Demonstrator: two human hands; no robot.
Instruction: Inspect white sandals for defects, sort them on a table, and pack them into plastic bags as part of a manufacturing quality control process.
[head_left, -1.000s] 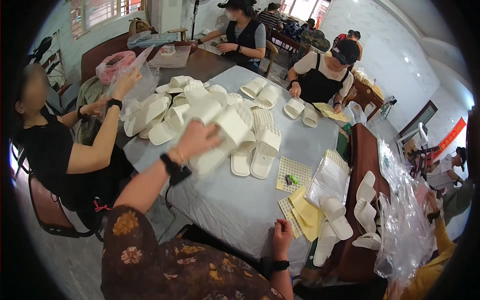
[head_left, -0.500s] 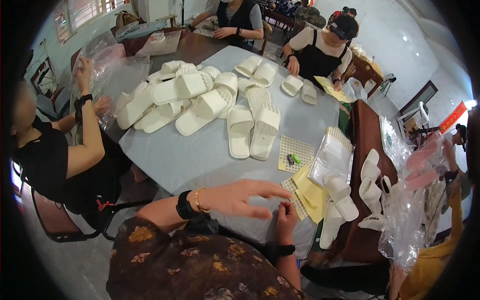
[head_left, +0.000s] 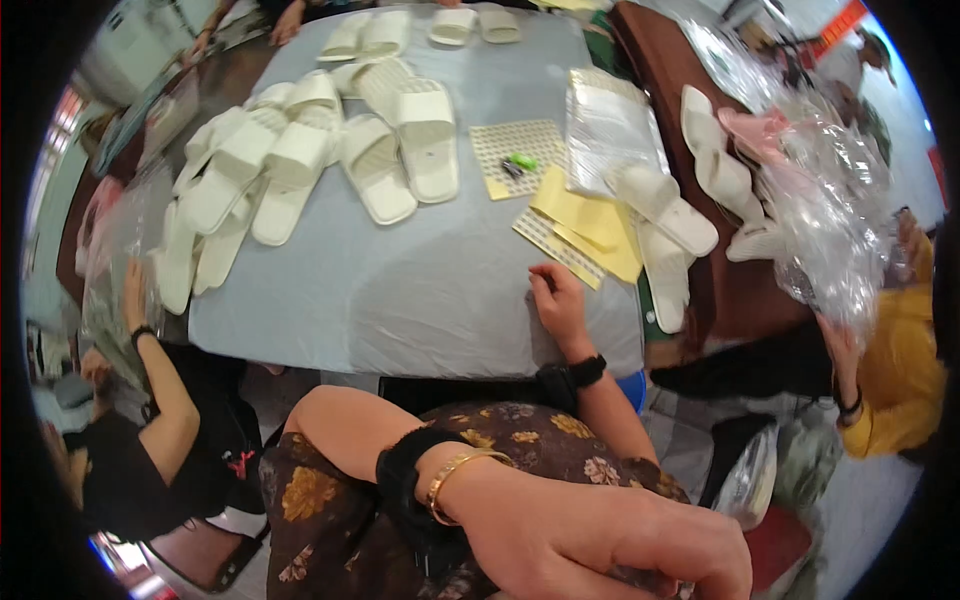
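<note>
My left hand (head_left: 610,530), with a gold bracelet and a black wristband, is raised close in the foreground. Its fingers curl downward and the tips are hidden, so I cannot make out what they hold, if anything. At the near right part of the table my right hand (head_left: 560,305) rests with curled fingers, nothing visible in it. Beyond it lie yellow sheets (head_left: 590,220) and a sheet of small round stickers (head_left: 508,148) bearing small green and dark objects (head_left: 519,164). A pair of white slippers (head_left: 426,140) sits farther left.
More white slippers (head_left: 235,165) pile on the left of the grey-covered table (head_left: 420,290). A stack of clear plastic bags (head_left: 615,125) lies at right, near slippers on a brown bench (head_left: 655,50). People work on both sides; the one at right, in a yellow sleeve (head_left: 895,370), holds clear plastic.
My left hand has moved from above the table, fingers stretched, to close before me with fingers curled. The view has tipped downward. My right hand stays by the table's near edge.
</note>
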